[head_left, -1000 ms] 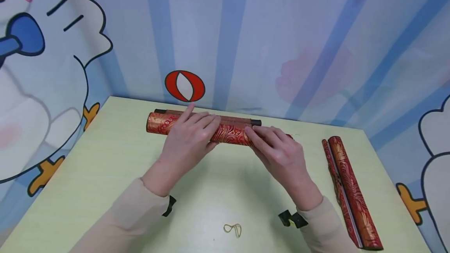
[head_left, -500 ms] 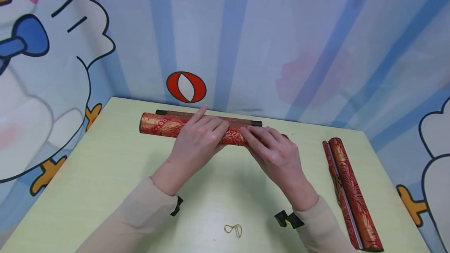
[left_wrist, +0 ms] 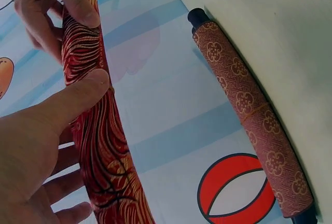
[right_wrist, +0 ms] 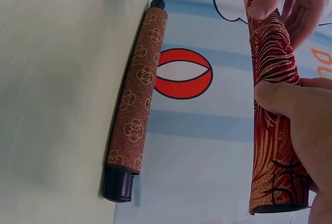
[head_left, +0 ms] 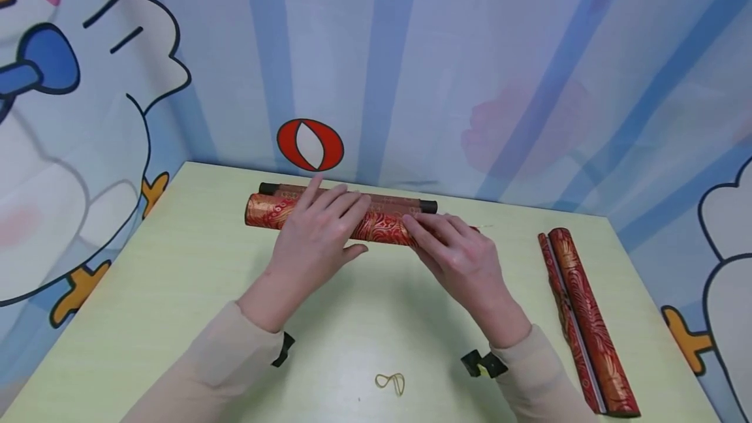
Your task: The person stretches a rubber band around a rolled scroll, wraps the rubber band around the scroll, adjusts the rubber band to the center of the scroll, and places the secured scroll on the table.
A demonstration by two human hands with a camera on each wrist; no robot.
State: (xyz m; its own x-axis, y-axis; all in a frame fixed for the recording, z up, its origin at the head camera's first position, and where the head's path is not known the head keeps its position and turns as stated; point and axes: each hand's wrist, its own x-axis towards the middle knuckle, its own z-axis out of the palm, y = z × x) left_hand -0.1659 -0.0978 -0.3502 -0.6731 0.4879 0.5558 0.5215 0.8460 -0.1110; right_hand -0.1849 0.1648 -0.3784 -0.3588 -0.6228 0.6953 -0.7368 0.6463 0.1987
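A red and gold patterned roll (head_left: 382, 227) is held crosswise above the far part of the table. My left hand (head_left: 314, 234) holds its left-middle part, fingers over the far side; in the left wrist view the thumb (left_wrist: 93, 84) lies on the near side. My right hand (head_left: 461, 250) grips the right part, its thumb (right_wrist: 275, 97) pressed to the fabric in the right wrist view. A thin band (right_wrist: 267, 29) seems to circle the roll between the hands. Just behind lies a brown patterned scroll (left_wrist: 249, 110) with black end knobs.
At the right of the pale table (head_left: 147, 279) lies a red and gold scroll case (head_left: 593, 325), with a narrower strip alongside. A loose yellowish rubber band (head_left: 390, 383) lies near the front. A printed cloth backdrop (head_left: 435, 70) rises behind the table's far edge.
My left hand and the roll shifted: first the left hand went right while the roll slid left, then both returned. The left thumb now stands out further. The right hand moved slightly left.
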